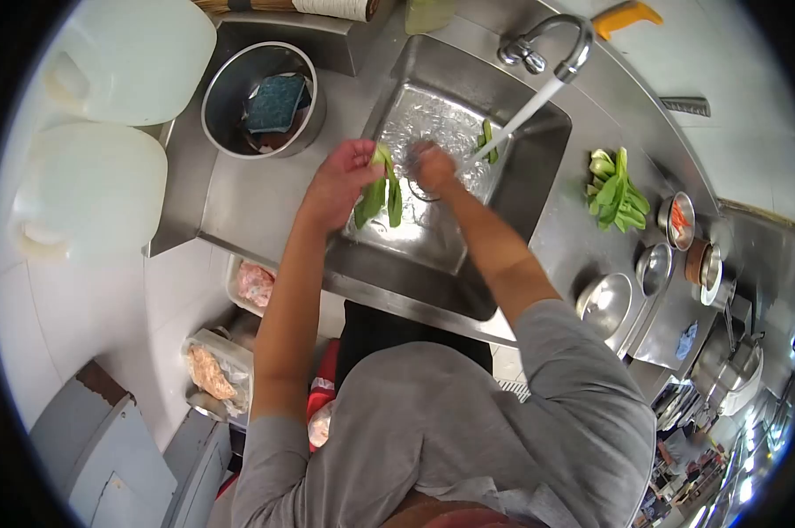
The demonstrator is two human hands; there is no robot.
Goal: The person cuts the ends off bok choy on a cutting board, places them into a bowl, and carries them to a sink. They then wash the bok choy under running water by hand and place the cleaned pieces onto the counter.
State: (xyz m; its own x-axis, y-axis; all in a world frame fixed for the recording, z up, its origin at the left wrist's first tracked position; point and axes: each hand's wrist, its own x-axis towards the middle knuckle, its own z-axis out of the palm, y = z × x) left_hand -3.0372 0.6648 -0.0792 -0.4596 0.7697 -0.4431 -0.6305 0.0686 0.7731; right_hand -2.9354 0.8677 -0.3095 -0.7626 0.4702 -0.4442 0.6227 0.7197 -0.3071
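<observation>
My left hand (pixel 336 183) is closed on a small bunch of green bok choy leaves (pixel 378 195), which hang down over the left side of the steel sink (pixel 353 260). Lower in the basin, my right hand (pixel 433 167) is smeared by motion and spray; its fingers cannot be made out. Water (pixel 525 119) pours in a white stream from the curved faucet (pixel 576 62) and lands just right of that hand. Near where it falls, a few loose green pieces (pixel 487 143) lie in the sink. Splashing water hides part of the basin floor.
Right of the sink sit a heap of bok choy (pixel 618 195), a bowl of orange-red strips (pixel 679 220) and a steel bowl (pixel 604 304). To the left stands a steel pot (pixel 264 101) holding a blue-green cloth. Plastic jugs (pixel 94 189) line the far left; a meat tray (pixel 211 370) is below.
</observation>
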